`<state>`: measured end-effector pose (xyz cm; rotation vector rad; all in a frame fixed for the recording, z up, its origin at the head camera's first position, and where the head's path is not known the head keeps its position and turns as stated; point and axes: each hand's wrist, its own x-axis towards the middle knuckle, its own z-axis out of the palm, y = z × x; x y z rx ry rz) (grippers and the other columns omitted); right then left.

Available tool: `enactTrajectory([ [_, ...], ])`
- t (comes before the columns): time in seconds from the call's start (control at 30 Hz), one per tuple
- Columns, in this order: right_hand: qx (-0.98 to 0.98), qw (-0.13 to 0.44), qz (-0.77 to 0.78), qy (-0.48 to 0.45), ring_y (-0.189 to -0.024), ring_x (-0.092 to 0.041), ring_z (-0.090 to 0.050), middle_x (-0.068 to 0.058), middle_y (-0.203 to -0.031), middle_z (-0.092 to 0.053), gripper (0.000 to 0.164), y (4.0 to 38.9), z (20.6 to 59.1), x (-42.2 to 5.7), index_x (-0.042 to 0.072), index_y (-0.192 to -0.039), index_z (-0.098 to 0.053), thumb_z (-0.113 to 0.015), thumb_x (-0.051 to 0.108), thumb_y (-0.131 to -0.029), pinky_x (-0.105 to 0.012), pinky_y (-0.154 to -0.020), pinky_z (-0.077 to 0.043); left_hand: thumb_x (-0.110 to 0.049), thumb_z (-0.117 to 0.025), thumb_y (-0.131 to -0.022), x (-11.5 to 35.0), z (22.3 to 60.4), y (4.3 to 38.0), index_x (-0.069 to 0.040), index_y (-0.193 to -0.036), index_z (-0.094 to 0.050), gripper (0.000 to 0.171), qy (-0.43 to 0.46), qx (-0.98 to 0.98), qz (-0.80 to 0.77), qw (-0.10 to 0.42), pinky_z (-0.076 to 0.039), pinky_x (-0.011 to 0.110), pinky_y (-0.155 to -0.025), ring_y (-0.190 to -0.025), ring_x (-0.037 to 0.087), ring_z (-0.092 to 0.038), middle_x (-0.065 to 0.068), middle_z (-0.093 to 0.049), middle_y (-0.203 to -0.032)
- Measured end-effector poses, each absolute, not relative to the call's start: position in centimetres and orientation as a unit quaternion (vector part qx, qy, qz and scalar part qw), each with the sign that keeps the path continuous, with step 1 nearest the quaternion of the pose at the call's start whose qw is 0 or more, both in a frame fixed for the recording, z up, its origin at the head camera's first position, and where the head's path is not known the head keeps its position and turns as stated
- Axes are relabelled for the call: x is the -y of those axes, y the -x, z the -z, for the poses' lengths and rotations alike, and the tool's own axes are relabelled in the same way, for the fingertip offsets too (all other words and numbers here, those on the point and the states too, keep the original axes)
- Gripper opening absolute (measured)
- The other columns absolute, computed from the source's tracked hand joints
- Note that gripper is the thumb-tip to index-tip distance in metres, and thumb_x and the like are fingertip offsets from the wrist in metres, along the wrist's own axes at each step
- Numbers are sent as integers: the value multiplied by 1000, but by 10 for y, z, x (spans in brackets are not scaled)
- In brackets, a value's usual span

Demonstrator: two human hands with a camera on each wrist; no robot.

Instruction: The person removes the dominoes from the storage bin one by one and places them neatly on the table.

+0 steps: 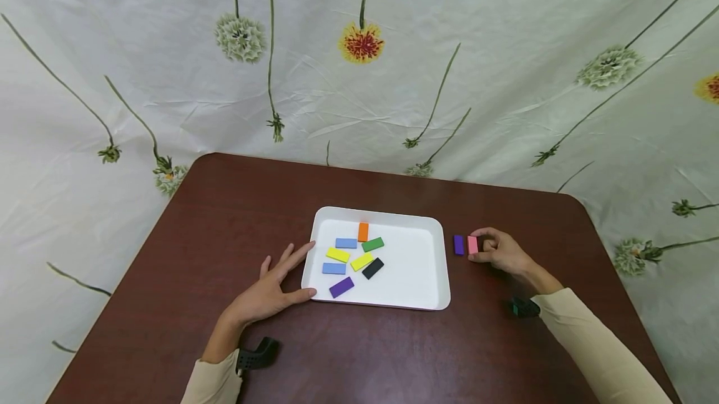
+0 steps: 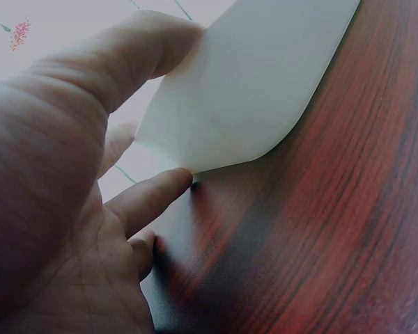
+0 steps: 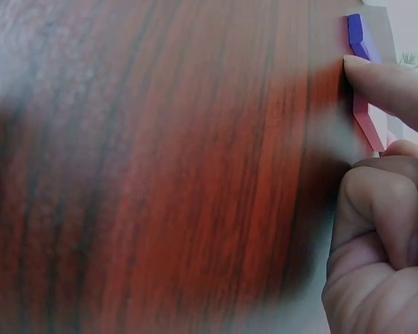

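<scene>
My right hand (image 1: 502, 253) pinches a pink block (image 1: 472, 245) between thumb and index finger, right of the tray. Its other fingers are curled in, as the right wrist view shows. A purple block (image 1: 459, 245) lies on the table just left of the pink one. At the left end of the white tray (image 1: 415, 223), my left hand (image 1: 272, 291) spreads its fingers, thumb and fingertips touching the rim. Inside the tray lie flat an orange block (image 1: 363, 232), a green block (image 1: 373, 244), a black block (image 1: 373, 268) and another purple block (image 1: 341, 287).
Two blue blocks, one of them a blue block (image 1: 334, 268) near the left rim, and two yellow blocks, including a yellow block (image 1: 338, 255), share the tray's left half. A dark red wooden table (image 1: 393, 354) carries everything. Behind it hangs a flower-printed cloth (image 1: 314, 79).
</scene>
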<state>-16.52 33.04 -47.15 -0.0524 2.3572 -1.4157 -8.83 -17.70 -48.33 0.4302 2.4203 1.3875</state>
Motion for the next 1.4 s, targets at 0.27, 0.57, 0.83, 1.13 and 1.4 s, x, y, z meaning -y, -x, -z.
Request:
enactTrajectory([
  [0.27, -841, 194, 505, 22, -51, -2, -30, 8, -60, -34, 62, 165, 472, -331, -13, -131, -45, -79, -2, -81, -19, -47, -26, -39, -78, -87, 178, 487, 89, -34, -159, -26, 88, -149, -848, -483, 158, 16, 66, -113, -155, 41, 1, 13, -24, -165],
  [0.57, -840, 196, 506, 19, -51, -2, -30, 7, -60, -33, 63, 164, 474, -331, -12, -133, -44, -79, -1, -82, -19, -47, -26, -40, -78, -87, 177, 489, 89, -35, -159, -26, 89, -142, -847, -485, 165, 16, 66, -114, -156, 40, 1, 11, -24, -165],
  [0.83, -841, 177, 511, 30, -50, -3, -28, 9, -60, -33, 64, 164, 472, -332, -5, -138, -46, -79, 4, -84, -20, -45, -26, -39, -78, -87, 177, 487, 87, -34, -159, -26, 89, -145, -847, -485, 163, 17, 66, -113, -155, 41, 2, 12, -24, -165],
  [1.13, -844, 143, 510, 86, -56, -4, -31, 8, -62, -28, 44, 167, 448, -316, -5, -129, -58, -74, 12, -91, -25, -53, -32, -37, -78, -87, 177, 484, 87, -33, -158, -29, 86, -149, -846, -486, 162, 18, 67, -113, -155, 43, 3, 15, -23, -165],
  [1.4, -811, 180, 532, 161, -46, -10, -36, 7, -60, -30, 38, 175, 432, -283, -9, -127, -58, -68, 7, -95, -35, -44, -34, -36, -78, -87, 177, 483, 88, -33, -158, -29, 86, -148, -846, -486, 160, 18, 68, -113, -155, 43, 2, 15, -24, -165],
])
